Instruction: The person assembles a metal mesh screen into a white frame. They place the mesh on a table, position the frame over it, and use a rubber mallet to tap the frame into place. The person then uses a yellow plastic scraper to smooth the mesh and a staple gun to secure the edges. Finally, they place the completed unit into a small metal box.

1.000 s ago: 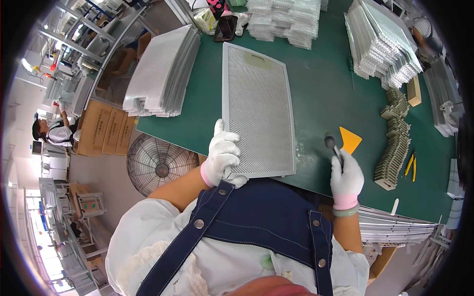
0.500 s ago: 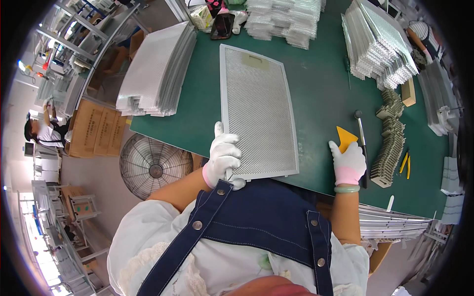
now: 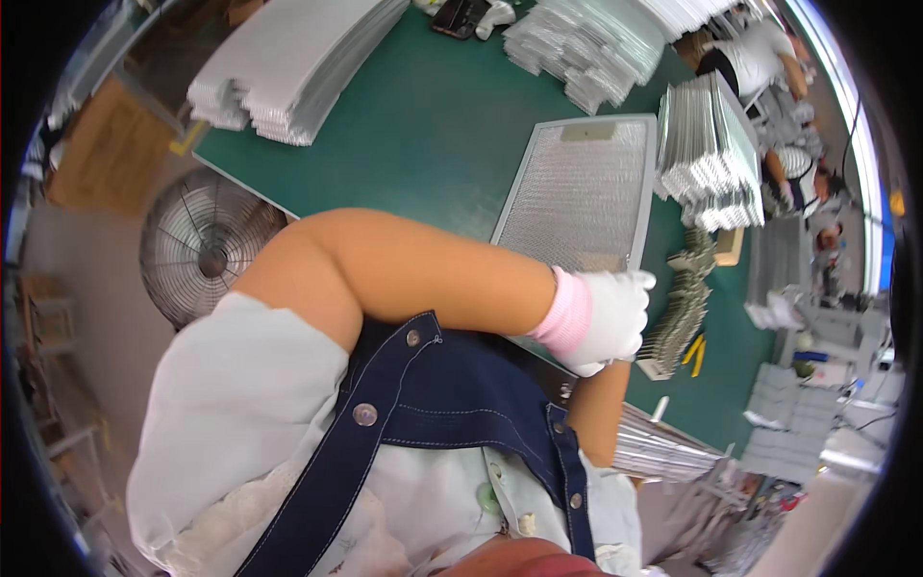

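Observation:
A framed metal mesh filter panel lies on the green table, its near end covered by my left forearm. My left hand, in a white glove with a pink cuff, has crossed over to the right, at the panel's near right corner. Its fingers are curled closed; whatever they hold is hidden. Behind that hand my right hand is out of sight, and only the right forearm shows below. The yellow triangular scraper cannot be seen.
Stacks of mesh panels stand on the table: left stack, back stack, right stack. A row of small metal parts and yellow-handled pliers lie to the right. A floor fan stands left. People work at far right.
My left hand has left the panel's left edge and swung across to the right, over my right hand. The view has turned; the scraper and hammer have gone out of sight.

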`<state>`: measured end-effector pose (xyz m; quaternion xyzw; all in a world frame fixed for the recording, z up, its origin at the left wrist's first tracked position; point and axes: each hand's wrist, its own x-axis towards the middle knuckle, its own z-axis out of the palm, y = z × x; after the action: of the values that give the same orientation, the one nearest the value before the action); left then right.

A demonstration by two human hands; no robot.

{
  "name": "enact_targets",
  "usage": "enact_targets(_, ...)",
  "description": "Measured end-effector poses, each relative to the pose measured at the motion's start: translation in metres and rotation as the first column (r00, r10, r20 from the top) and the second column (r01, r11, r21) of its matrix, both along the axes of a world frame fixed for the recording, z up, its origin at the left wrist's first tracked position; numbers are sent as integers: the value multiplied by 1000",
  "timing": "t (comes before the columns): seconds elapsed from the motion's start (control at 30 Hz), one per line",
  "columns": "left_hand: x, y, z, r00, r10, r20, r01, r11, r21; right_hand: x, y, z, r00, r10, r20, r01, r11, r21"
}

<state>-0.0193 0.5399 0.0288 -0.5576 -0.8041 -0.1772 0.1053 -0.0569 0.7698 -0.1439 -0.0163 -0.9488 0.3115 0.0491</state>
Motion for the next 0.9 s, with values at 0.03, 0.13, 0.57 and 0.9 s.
enact_targets(0.03, -2, 15, -16, 999, -30, -33, 32, 998, 48, 13, 4, 1, 1000, -27, -9, 27, 1000, -8)
enact_targets(0.13, -2, 17, -19, 997, -31, -70, 32, 999, 5, 27, 4, -2, 1000, -9, 4, 10, 999, -43)
enact_targets(0.57, 9, 17, -14, 998, -41, 42, 51, 963, -264, 11, 9, 10, 1000, -9, 22, 11, 996, -93)
enact_targets(0.9, -13, 0, -145, 978, -186, 94, 191, 980, -47, 10, -37, 45, 980, -180, -90, 113, 864, -491)
